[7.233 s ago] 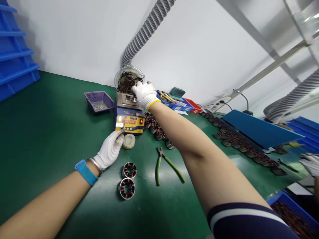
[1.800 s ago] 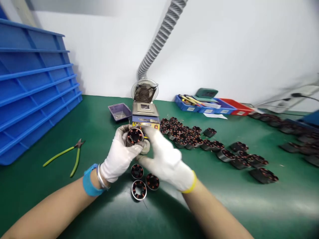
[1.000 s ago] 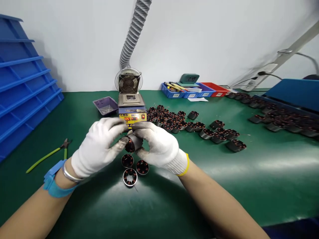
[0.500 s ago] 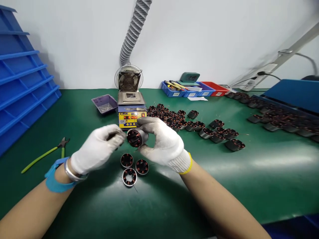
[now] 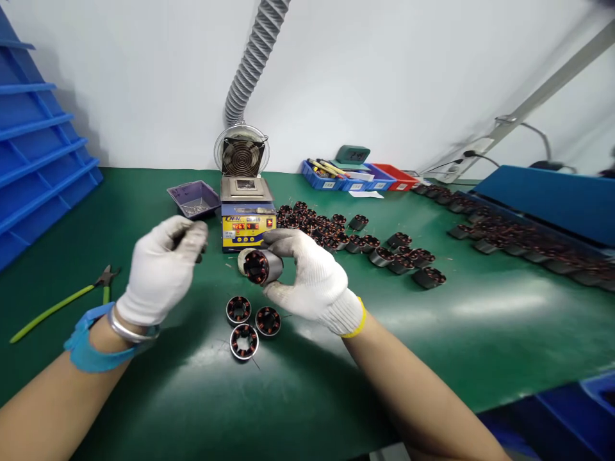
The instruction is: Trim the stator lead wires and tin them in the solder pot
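In a white glove, my right hand (image 5: 310, 278) grips a round motor stator (image 5: 269, 266) between thumb and fingers, its dark open face with copper coils turned left. My left hand (image 5: 166, 266), also gloved, is raised left of the stator and apart from it, fingers pinched together; what they hold, if anything, is too small to tell. Just behind the held stator stands a yellow and blue soldering pot (image 5: 247, 234) with a red display. Three more stators (image 5: 244, 342) lie below my hands on the green table (image 5: 307, 403).
Green-handled cutters (image 5: 52, 312) lie at the left. A purple tray (image 5: 195, 200) sits beside the pot. Several stators (image 5: 327, 227) are grouped behind my right hand, with more along the right. Blue crates (image 5: 38, 134) stand far left; small bins (image 5: 355, 179) are at the back.
My left hand has moved left and up, away from the stator. My right hand still holds the stator at nearly the same place. The view has shifted slightly.
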`<state>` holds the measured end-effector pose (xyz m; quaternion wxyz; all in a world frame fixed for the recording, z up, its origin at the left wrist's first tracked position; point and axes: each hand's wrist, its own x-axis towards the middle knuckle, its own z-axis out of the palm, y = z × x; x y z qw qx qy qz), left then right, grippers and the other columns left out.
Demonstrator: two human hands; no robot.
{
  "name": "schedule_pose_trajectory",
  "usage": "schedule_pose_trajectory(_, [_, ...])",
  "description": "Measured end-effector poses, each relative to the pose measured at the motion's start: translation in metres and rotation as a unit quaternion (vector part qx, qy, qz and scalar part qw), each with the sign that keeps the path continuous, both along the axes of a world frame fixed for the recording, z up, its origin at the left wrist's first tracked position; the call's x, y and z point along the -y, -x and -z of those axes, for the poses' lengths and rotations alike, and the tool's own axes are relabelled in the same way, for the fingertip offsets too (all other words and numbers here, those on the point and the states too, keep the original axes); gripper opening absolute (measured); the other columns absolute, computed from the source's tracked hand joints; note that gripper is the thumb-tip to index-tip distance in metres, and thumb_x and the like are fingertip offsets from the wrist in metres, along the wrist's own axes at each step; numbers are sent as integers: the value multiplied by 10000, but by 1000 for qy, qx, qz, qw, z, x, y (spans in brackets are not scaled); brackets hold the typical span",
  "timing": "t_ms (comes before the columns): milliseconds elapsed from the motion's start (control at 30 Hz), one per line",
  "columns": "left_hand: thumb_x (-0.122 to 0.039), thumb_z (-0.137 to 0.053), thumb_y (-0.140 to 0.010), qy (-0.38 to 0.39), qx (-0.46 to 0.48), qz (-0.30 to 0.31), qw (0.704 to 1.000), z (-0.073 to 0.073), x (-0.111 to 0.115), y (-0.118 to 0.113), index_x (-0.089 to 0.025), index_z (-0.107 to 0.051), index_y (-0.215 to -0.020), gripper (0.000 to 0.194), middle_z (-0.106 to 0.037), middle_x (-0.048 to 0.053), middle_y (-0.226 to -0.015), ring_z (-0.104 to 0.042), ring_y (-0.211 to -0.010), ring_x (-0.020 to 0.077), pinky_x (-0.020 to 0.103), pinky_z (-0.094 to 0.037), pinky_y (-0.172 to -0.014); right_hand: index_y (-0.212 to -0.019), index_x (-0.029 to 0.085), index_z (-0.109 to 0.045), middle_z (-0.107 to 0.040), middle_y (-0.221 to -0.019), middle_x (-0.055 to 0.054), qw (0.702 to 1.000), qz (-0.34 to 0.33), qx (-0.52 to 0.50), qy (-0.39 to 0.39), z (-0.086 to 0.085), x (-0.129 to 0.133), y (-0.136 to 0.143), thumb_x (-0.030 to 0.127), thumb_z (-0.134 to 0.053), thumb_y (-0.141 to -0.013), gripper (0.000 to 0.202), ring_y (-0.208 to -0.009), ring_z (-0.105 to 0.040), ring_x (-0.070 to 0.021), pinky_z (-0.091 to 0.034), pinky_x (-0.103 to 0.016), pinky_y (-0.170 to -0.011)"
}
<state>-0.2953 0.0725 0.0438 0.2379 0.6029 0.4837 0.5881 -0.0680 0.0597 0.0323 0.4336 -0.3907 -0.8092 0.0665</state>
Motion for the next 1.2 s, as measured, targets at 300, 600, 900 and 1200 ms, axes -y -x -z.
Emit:
schedule_pose_trajectory(300, [-419, -580, -812, 117, 6, -27, 993, 82, -47, 3, -201, -590, -708, 242, -631, 21, -665, -565, -644, 167, 276, -466, -625, -1085, 219, -627, -724, -1049, -50, 945, 174, 53, 273, 23, -11, -16, 274, -766, -609, 499, -932, -714, -239, -593, -408, -831])
schedule_pose_trajectory(600, [-412, -557, -806, 185, -35, -3, 982, 95, -62, 9, -198, -629, -743, 234, -658, 45, -687, -578, -662, 199, 300, -444, -642, -1042, 223, -661, -739, -996, -51, 923, 238, 92, 287, 33, -20, -6, 322, -771, -593, 472, -892, -715, -268, -584, -433, -797])
schedule_pose_trajectory(900, [-411, -541, -817, 189, -95, 14, 977, 90, -60, 6, -173, -648, -758, 267, -693, 56, -734, -598, -709, 197, 296, -470, -745, -1059, 215, -676, -740, -943, -54, 930, 235, 97, 267, 38, -22, 0, 326, -765, -590, 490, -835, -718, -259, -596, -422, -750])
schedule_pose_trajectory(1200, [-413, -561, -810, 143, -87, 50, 985, 94, -57, 4, -132, -684, -1043, 385, -738, 115, -1052, -668, -950, 252, 361, -525, -904, -1081, 189, -620, -722, -1018, -71, 962, 196, -12, 188, 37, -19, -9, 320, -732, -617, 495, -865, -714, -229, -604, -392, -822])
